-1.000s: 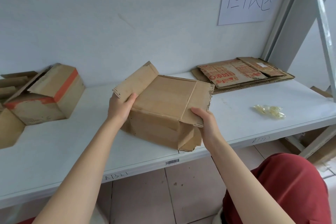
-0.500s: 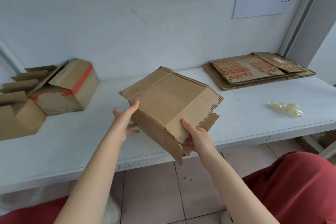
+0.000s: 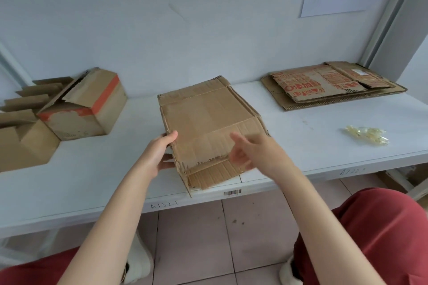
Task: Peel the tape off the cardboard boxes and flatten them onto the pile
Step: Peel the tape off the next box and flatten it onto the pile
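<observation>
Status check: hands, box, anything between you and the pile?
Left hand grips flattened box at its left edge. Right hand blurred over its near right part, grip unclear. Box not yet on pile. Tape wad lies in front of pile.

One view only is being recorded, from a wide-angle camera being worn on the head. It is being directed forward and downward, at close range, over the worktop [image 3: 92, 169]. The left hand [image 3: 159, 152], right hand [image 3: 257, 152] and cardboard box [image 3: 203, 118] are being framed centrally.

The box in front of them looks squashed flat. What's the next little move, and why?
Probably carry the flattened box rightward to the pile: it looks collapsed, the left hand grips its edge, and the right hand is blurred over it.
</observation>
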